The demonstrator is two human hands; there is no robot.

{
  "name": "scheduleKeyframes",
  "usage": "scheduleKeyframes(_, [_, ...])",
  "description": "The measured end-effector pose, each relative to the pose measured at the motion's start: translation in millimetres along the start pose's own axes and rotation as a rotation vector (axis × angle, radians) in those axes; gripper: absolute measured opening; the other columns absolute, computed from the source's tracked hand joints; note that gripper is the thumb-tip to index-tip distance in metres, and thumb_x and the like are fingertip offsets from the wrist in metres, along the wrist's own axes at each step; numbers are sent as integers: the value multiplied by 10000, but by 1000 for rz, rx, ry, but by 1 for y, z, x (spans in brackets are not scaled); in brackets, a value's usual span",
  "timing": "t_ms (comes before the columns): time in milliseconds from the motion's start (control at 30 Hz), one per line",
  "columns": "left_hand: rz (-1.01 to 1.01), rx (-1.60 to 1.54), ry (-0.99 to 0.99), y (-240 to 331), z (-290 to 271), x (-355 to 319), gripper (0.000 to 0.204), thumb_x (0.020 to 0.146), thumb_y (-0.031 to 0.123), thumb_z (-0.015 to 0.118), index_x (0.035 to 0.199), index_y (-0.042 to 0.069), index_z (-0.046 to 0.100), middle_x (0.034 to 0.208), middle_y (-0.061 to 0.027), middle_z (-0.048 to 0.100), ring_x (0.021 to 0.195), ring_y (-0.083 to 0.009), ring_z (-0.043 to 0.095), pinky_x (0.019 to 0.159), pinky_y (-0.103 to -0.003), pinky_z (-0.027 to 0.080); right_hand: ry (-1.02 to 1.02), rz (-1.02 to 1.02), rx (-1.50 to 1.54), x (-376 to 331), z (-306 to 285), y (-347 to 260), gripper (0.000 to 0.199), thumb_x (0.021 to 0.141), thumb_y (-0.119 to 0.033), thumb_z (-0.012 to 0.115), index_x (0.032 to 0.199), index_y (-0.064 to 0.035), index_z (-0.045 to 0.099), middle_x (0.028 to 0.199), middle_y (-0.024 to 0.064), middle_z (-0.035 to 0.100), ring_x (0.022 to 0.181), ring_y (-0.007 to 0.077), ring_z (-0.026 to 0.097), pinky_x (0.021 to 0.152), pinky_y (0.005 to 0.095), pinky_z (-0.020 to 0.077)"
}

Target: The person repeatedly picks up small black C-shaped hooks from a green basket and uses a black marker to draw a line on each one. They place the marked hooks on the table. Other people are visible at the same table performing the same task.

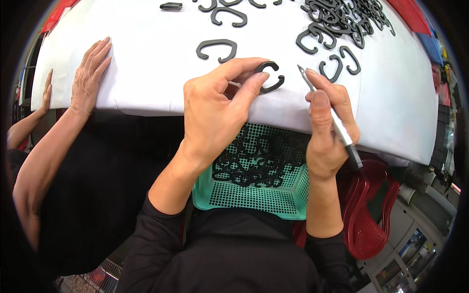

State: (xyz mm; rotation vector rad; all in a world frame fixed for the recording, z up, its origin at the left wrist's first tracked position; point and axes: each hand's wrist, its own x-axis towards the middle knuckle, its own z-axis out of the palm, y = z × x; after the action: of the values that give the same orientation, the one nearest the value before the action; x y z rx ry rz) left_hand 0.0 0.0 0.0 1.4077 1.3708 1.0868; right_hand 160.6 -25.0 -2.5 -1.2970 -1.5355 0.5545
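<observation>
My left hand (pixel 217 110) pinches a black C-shaped plastic piece (pixel 271 78) between thumb and forefinger, just above the near edge of the white table (pixel 146 53). My right hand (pixel 328 129) grips a slim silver and black craft knife (pixel 337 124), its blade tip pointing up close to the right of that piece. Both hands hover over a green perforated basket (pixel 254 198) that holds several more black C-shaped pieces.
Loose black C-shaped pieces (pixel 217 49) lie on the white table, with a dense pile (pixel 342 19) at the far right. Another person's hand (pixel 90 73) rests flat on the table at the left. A dark red stool (pixel 366 215) stands at the lower right.
</observation>
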Motion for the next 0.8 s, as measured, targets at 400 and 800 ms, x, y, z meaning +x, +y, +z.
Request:
scheduleKeyframes(400, [429,228,198,-14,3,-2,96,738,33,723,826,56,692,700,-41,652,552,-145,562,494,-248,452,146,282,277,-9,19,-1,204,805,-30,699,724,-27,513,603,-16,522,509,8,431,444,166,320])
scheduleKeyframes(800, [474,313,144,-8,4,-2,136,763,-2,715,898,-1,699,739,-40,661,616,-76,573,571,-201,456,126,262,233,-7,22,-2,217,789,-16,703,697,-30,507,572,-26,505,489,9,423,429,171,310])
